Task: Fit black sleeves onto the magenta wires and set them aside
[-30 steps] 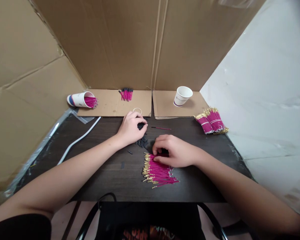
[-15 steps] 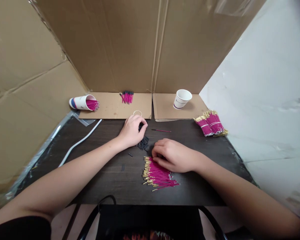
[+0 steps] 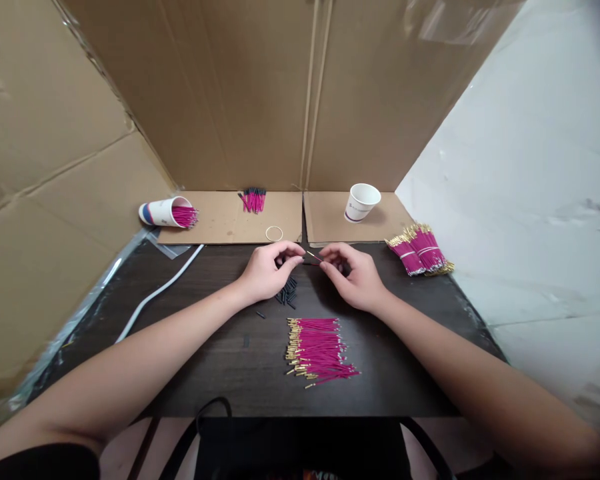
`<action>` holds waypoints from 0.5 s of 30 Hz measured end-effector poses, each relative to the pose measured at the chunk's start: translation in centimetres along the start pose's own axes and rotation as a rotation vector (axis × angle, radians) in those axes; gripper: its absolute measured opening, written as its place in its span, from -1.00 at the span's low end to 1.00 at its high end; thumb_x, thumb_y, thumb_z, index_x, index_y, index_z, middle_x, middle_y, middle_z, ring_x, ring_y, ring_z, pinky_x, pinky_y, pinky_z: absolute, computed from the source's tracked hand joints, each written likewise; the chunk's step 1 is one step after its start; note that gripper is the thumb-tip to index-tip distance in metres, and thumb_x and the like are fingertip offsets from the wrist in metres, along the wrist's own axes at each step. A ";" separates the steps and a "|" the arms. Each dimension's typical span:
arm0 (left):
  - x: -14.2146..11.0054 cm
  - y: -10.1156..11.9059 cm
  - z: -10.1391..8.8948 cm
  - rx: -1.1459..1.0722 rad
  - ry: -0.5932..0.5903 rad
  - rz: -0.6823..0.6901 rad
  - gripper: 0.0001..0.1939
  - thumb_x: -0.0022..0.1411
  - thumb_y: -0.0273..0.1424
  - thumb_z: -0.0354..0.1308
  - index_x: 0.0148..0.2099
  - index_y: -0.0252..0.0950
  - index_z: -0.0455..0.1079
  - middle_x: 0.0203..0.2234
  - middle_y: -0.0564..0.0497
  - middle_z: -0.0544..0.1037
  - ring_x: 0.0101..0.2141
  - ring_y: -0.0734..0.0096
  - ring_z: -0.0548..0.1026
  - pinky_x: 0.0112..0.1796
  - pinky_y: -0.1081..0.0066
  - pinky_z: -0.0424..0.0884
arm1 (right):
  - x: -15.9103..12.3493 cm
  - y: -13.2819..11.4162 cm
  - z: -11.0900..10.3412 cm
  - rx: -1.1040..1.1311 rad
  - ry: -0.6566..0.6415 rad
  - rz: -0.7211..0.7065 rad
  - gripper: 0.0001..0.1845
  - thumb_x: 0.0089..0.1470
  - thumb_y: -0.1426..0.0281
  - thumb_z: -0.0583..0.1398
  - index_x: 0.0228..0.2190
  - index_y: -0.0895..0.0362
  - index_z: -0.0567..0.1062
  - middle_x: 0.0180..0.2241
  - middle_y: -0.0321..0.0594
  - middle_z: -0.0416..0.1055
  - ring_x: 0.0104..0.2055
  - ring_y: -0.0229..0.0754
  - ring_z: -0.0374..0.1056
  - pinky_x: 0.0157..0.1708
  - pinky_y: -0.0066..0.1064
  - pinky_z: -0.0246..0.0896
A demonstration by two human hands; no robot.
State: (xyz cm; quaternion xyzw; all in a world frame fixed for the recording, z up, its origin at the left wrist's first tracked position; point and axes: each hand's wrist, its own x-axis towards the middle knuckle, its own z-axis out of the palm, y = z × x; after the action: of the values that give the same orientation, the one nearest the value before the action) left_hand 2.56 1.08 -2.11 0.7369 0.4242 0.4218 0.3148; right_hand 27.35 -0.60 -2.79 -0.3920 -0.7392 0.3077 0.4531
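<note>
Thumb and index finger of my right hand (image 3: pixel 356 277) pinch a short magenta wire (image 3: pixel 315 256), its gold terminal end pointing left. Facing it closely, my left hand (image 3: pixel 270 272) has its thumb and fingertips closed together; what lies between them is too small to make out. Below my left fingers is a small heap of short black sleeves (image 3: pixel 287 293), with one loose sleeve (image 3: pixel 261 315) apart to the left. Nearer to me lies a pile of magenta wires (image 3: pixel 317 343), gold ends to the left and silvery tips to the right.
On cardboard at the back are magenta wires with black ends (image 3: pixel 254 200), a rubber band (image 3: pixel 274 233) and an upright paper cup (image 3: pixel 363 203). A tipped cup (image 3: pixel 163 212) holds more wires. Banded wire bundles (image 3: pixel 420 250) lie at right; a white cable (image 3: pixel 160 290) crosses the left.
My right hand has risen from the wire pile with one wire in its fingers. My left hand has shifted right from over the black sleeves, bringing the hands close together.
</note>
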 end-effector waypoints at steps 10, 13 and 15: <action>0.1 -0.1 -0.1 -0.024 0.028 0.003 -0.89 0.47 -0.36 0.33 -0.04 -0.24 0.65 -0.24 -0.03 0.73 -0.25 0.30 0.63 -0.18 0.29 0.47 | -0.1 -0.1 -0.3 -0.096 -0.037 -0.075 -0.77 0.39 0.40 0.27 0.04 0.03 0.43 -0.28 -0.27 0.60 -0.38 -0.20 0.37 -0.31 -0.31 0.33; 0.1 -0.2 0.0 -0.031 0.025 0.022 -0.90 0.47 -0.36 0.32 -0.04 -0.24 0.64 -0.23 -0.03 0.73 -0.23 0.29 0.65 -0.17 0.29 0.47 | -0.1 -0.1 -0.2 -0.100 -0.050 -0.067 -0.77 0.39 0.40 0.27 0.04 0.02 0.43 -0.29 -0.27 0.60 -0.38 -0.19 0.38 -0.30 -0.30 0.33; 0.1 -0.4 0.1 -0.036 0.021 0.028 -0.90 0.47 -0.36 0.33 -0.04 -0.24 0.64 -0.23 -0.03 0.73 -0.23 0.29 0.65 -0.17 0.29 0.47 | -0.1 0.0 -0.1 -0.100 -0.052 -0.065 -0.76 0.38 0.41 0.27 0.04 0.02 0.43 -0.28 -0.27 0.61 -0.38 -0.19 0.38 -0.30 -0.30 0.33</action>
State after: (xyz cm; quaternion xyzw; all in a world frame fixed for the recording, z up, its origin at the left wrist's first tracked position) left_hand 2.51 1.33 -2.38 0.7327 0.4094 0.4412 0.3175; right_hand 27.52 -0.72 -2.78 -0.3816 -0.7776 0.2655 0.4233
